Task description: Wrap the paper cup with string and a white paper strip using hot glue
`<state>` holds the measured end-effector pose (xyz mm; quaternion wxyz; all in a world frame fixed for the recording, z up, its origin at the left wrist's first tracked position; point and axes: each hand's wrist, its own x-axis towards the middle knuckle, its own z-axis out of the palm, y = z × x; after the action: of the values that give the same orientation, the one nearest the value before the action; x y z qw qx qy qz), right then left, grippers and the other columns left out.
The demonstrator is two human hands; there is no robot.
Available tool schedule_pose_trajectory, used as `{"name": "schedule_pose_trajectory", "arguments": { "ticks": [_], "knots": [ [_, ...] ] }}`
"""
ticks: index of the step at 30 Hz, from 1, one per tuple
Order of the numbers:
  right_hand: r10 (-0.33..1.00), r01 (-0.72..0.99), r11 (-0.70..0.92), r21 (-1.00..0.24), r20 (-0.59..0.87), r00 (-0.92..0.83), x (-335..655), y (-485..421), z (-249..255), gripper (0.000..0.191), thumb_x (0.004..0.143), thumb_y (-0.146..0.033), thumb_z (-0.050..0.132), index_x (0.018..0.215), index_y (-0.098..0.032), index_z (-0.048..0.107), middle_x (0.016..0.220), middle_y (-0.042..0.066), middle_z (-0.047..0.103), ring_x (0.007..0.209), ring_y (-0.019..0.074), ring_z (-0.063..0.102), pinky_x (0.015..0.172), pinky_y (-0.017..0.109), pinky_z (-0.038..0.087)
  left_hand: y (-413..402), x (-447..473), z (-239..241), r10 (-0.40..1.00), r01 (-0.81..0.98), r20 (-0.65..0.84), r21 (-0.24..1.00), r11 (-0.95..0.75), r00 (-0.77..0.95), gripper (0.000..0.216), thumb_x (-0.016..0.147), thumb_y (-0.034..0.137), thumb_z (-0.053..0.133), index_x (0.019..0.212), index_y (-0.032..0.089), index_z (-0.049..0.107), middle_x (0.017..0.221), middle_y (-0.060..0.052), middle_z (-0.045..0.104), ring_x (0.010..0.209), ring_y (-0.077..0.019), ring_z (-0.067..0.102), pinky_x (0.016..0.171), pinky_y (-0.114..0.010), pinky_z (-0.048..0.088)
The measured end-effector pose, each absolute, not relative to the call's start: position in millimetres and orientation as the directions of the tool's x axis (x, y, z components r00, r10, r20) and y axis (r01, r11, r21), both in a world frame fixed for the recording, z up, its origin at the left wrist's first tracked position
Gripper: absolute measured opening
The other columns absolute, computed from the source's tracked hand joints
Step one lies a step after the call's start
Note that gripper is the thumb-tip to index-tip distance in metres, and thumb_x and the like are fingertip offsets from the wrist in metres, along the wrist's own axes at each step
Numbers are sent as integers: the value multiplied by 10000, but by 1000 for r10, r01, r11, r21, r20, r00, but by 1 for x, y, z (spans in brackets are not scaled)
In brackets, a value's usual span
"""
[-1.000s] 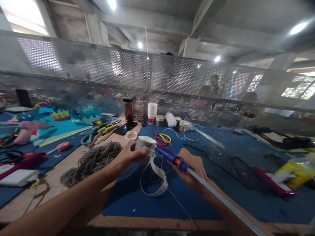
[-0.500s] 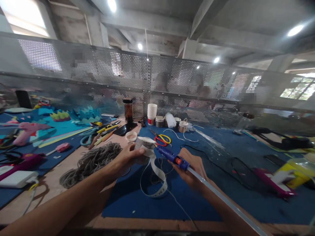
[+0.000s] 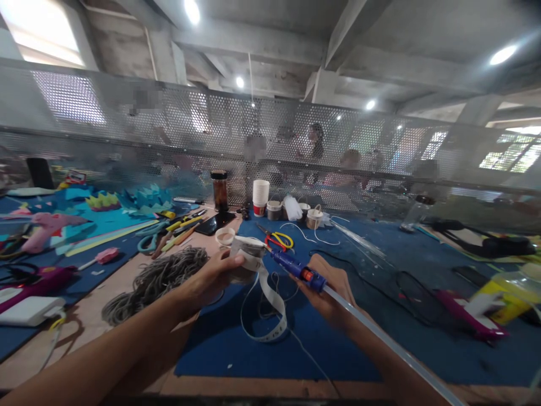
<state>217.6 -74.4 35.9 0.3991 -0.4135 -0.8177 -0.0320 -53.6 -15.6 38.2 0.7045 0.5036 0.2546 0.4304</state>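
Note:
My left hand (image 3: 222, 268) is closed around a small grey-wrapped cup (image 3: 249, 245) with a pale rim. From the cup's side a white printed ribbon (image 3: 276, 304) hangs in a loop down to the blue mat. My right hand (image 3: 327, 287) grips a blue hot glue gun (image 3: 291, 262), its nozzle at the cup's edge; whether it touches I cannot tell. A long clear glue stick (image 3: 380, 332) runs out of the gun's back along my right forearm. A thin cord lies under the ribbon.
Grey cord (image 3: 158, 282) is heaped at the left. Red-and-yellow scissors (image 3: 279, 237), a phone (image 3: 215, 223), stacked paper cups (image 3: 261, 197) and a dark jar (image 3: 220, 192) lie beyond my hands. A pink glue gun (image 3: 46, 228) is far left. A perforated screen (image 3: 177, 118) stands behind.
My hands, the cup and the glue gun stay almost in place. Behind the screen, a person's head has shifted.

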Motion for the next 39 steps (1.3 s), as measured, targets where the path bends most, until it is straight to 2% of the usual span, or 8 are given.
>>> {"name": "schedule_pose_trajectory", "arguments": {
  "ticks": [5, 11, 14, 19, 28, 33, 37, 39],
  "knots": [
    [716, 727, 590, -352, 645, -269, 216, -74, 35, 234, 963, -361, 562, 789, -215, 507, 773, -10, 523, 609, 116, 475, 563, 248, 304, -11, -57, 33, 833, -381, 102, 915, 136, 544, 359, 782, 392, 767, 1041, 144, 744, 921, -97, 744, 782, -192, 646, 705, -278, 506],
    [917, 553, 320, -769, 398, 22, 212, -64, 39, 440, 895, -561, 594, 634, -211, 543, 530, -22, 523, 505, 135, 493, 514, 252, 367, -5, -59, 30, 840, -375, 115, 920, 110, 530, 432, 782, 382, 767, 1143, 153, 706, 1050, -129, 739, 882, -233, 676, 754, -307, 526],
    [953, 411, 226, -883, 287, 93, 218, -55, 43, 498, 889, -595, 576, 585, -202, 545, 458, -21, 504, 475, 133, 492, 533, 256, 401, -7, -59, 33, 873, -330, 100, 941, 74, 478, 480, 755, 354, 798, 1181, 164, 687, 1125, -136, 728, 958, -263, 682, 819, -346, 537],
    [953, 440, 116, -890, 225, 203, 243, -31, 39, 416, 879, -571, 545, 887, -166, 642, 582, -7, 608, 560, 148, 583, 582, 243, 455, -14, -55, 39, 906, -279, 109, 960, 11, 409, 501, 737, 321, 818, 1184, 145, 678, 1137, -144, 722, 1007, -278, 679, 858, -364, 542],
    [939, 691, -142, -709, 124, 320, 303, -3, 9, 447, 781, -495, 687, 487, -193, 538, 519, 72, 575, 704, 290, 666, 659, 349, 455, -21, -48, 40, 911, -270, 158, 961, -54, 381, 483, 727, 332, 824, 1140, 133, 675, 1084, -132, 737, 983, -269, 687, 866, -351, 517],
    [921, 739, 20, -674, 299, 248, 280, -22, 29, 227, 871, -364, 621, 828, -143, 653, 1006, 182, 682, 1036, 305, 637, 793, 374, 486, -23, -46, 38, 899, -188, 203, 972, -139, 387, 485, 746, 351, 810, 1165, 152, 666, 1128, -132, 722, 1039, -284, 666, 878, -356, 507],
    [945, 648, 261, -715, 327, -20, 219, -41, 41, 291, 894, -447, 627, 1069, -216, 651, 1043, 57, 707, 772, 161, 694, 715, 293, 540, -23, -39, 37, 899, -112, 249, 968, -223, 361, 535, 732, 366, 818, 1194, 172, 632, 1162, -108, 698, 1085, -290, 633, 910, -367, 494],
    [930, 334, 359, -872, 302, -211, 188, -47, 40, 367, 905, -442, 628, 1179, -202, 586, 1121, 90, 691, 655, 141, 694, 621, 286, 551, -23, -37, 37, 900, -79, 266, 964, -254, 346, 516, 751, 375, 802, 1191, 172, 626, 1150, -101, 693, 1064, -278, 631, 897, -358, 491]
  ]
}}
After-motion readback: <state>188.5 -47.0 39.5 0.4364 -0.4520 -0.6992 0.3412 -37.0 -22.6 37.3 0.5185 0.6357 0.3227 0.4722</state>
